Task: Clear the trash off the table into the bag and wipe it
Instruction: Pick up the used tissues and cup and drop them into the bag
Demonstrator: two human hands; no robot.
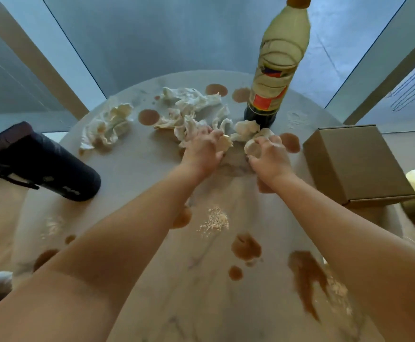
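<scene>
2 bare forearms, no sleeves, curled fingers [263,141]

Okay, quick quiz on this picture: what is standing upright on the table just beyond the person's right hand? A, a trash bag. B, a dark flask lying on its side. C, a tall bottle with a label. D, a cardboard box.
C: the tall bottle with a label stands upright just past the right hand, while the cardboard box sits off to the side and the dark flask lies across the table.
</scene>
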